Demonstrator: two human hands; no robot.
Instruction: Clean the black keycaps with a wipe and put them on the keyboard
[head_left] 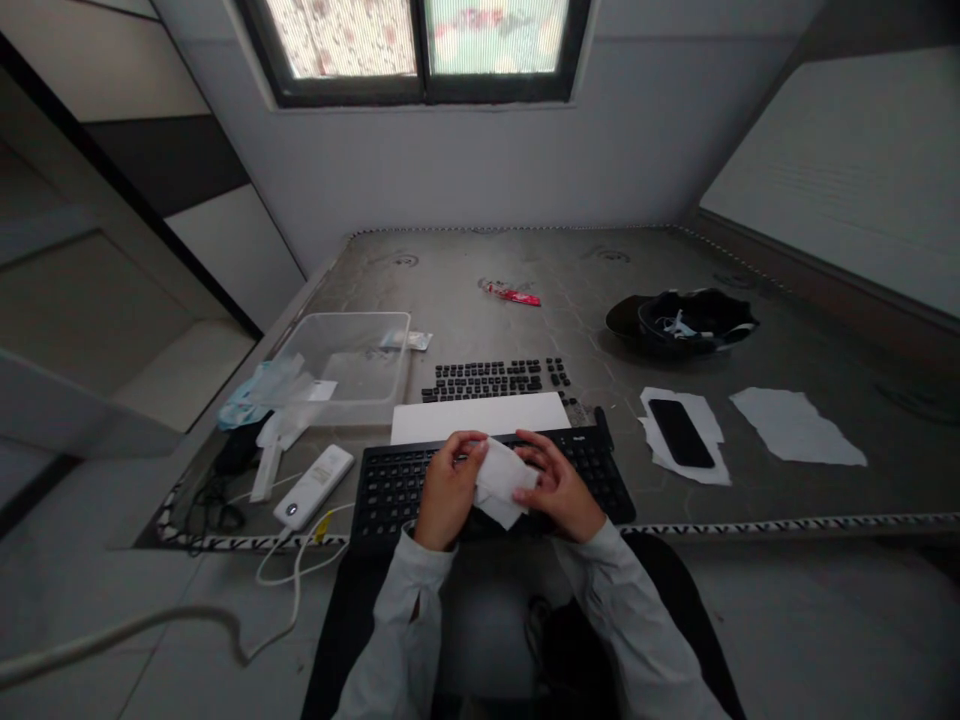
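White tissue (504,475), folded, is held above the black keyboard (396,490), between the left hand (447,492) and the right hand (562,492); the grip of each is closed upon it, with thumb and fingers.

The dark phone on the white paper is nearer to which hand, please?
Right. The right hand is to the left of the phone, across a gap; the left hand is farther left, beyond the white sheet that both hands hold.

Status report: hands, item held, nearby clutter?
Left hand and right hand: both holding folded thin white sheet. Black rectangular plastic keyboard beneath. White oblong plastic device left of keyboard.
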